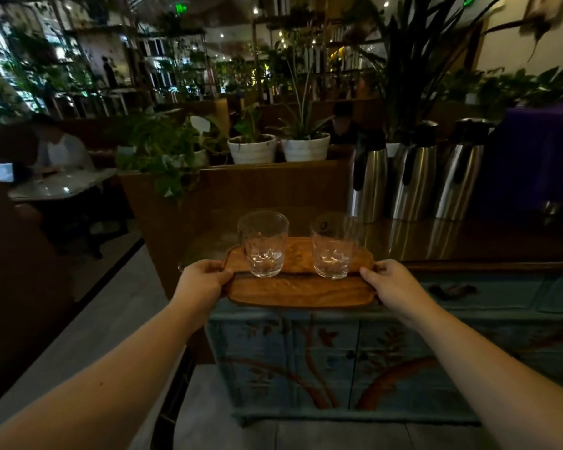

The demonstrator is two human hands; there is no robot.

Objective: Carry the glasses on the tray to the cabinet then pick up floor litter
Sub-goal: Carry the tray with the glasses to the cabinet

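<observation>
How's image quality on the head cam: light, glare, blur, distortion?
Head view: dim, warm light; background plants soft and smeared; wide-angle bending toward the edges; thermos flasks mirrored as streaks on the glossy cabinet top; glasses and tray reasonably sharp, with small highlights in the glass bases.

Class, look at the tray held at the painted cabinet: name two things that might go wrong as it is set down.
1. The two empty glasses stand loose on the wooden tray; any tilt may slide them.
2. Three steel flasks crowd the cabinet top on the right; pushing the tray that way might knock them.
</observation>
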